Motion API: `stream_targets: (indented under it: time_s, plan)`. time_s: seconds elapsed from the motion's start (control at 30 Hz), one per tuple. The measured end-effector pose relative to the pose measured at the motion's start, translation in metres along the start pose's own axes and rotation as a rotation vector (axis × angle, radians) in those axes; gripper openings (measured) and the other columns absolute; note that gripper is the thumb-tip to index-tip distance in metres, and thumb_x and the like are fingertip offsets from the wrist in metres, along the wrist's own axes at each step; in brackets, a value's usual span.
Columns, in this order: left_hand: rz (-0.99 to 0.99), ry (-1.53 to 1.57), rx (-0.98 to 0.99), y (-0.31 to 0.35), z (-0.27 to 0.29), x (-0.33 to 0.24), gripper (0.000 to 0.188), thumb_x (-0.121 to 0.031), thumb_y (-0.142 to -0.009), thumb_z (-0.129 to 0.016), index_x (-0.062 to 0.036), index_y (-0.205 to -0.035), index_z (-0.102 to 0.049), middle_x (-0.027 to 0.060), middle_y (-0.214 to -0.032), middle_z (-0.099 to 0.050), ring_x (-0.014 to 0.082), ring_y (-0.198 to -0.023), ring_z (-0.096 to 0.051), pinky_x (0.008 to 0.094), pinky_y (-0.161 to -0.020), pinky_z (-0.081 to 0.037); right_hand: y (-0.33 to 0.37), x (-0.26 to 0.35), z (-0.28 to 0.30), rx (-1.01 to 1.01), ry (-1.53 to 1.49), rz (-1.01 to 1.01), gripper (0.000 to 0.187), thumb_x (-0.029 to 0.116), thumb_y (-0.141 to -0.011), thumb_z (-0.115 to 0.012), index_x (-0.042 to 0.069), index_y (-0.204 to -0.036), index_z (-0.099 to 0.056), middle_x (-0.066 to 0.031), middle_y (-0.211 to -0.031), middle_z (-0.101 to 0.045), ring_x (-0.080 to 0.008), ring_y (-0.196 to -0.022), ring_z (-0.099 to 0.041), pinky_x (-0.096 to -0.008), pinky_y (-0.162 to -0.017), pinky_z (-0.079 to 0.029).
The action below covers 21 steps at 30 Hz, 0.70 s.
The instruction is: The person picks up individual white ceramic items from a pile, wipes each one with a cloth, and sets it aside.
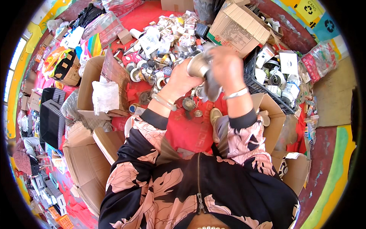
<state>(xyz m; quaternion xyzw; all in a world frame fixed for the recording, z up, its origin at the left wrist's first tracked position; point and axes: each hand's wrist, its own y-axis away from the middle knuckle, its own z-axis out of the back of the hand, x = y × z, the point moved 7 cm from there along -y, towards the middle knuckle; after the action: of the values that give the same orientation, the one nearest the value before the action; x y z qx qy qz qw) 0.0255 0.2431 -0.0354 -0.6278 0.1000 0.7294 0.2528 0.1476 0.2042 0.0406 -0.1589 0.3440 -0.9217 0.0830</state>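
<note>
Holding a round, cup-shaped metal piece (pixel 198 65) up in front of you, your left grip (pixel 183 79) is closed around its side, with the wide mouth tipped toward the upper left. Your right grip (pixel 227 70) is just beside it, at the piece's right; it is blurred, and you cannot tell from this view whether its fingers are pinching anything. A soft-looking grey item (pixel 212 88) hangs below, between your two wrists, too smeared to name. You wear a pale bangle (pixel 164 102) on the left wrist and a silver one on the right.

The metal piece is above the red floor covering (pixel 187 131), where one of your shoes (pixel 215 124) shows past your right forearm. Beyond your hands spreads a heap of small fittings (pixel 167 60), mixing white boxes, rings and round metal parts. To your right stands a black plastic crate (pixel 249 74), filled with white boxes and round items, and a large brown carton (pixel 238 30) lies tilted behind it. Nearer you on that side is an open cardboard box (pixel 276 121). To your left, a white cloth (pixel 105 96) drapes over the edge of another open box (pixel 89 86), and a bigger brown box (pixel 87 162) sits closer to your left elbow.
</note>
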Motion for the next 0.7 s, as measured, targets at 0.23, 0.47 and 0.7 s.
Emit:
stream_targets:
  time_s: [0.23,0.47,0.7]
  plan:
    - [0.022,0.757,0.055,0.003,0.012,-0.017,0.056,0.008,-0.067,-0.065,0.0029,-0.119,-0.046,0.0096,-0.110,-0.057,0.0173,-0.100,-0.056,0.0299,-0.086,-0.046,0.026,-0.147,0.038,-0.199,-0.502,-0.687,0.017,0.009,-0.075,-0.062,0.005,-0.091,-0.067,-0.0093,-0.087,-0.066,-0.0170,-0.079,-0.062,-0.0248,-0.073,-0.046]
    - [-0.034,0.863,0.052,0.005,0.013,-0.024,0.062,0.008,-0.064,-0.066,0.0026,-0.122,-0.043,0.0098,-0.113,-0.055,0.0188,-0.105,-0.054,0.0321,-0.091,-0.044,-0.003,-0.051,0.043,-0.033,-0.488,-0.188,0.018,0.004,-0.075,-0.059,0.002,-0.091,-0.065,-0.0095,-0.085,-0.064,-0.0188,-0.080,-0.061,-0.0262,-0.074,-0.046]
    - [-0.026,0.828,0.085,0.005,0.003,-0.028,0.062,0.007,-0.064,-0.065,0.0022,-0.122,-0.044,0.0082,-0.110,-0.057,0.0168,-0.101,-0.056,0.0298,-0.087,-0.046,0.004,-0.029,0.005,0.119,-0.644,-0.296,0.016,0.003,-0.073,-0.060,0.001,-0.088,-0.067,-0.0075,-0.081,-0.064,-0.0164,-0.078,-0.061,-0.0253,-0.071,-0.046]
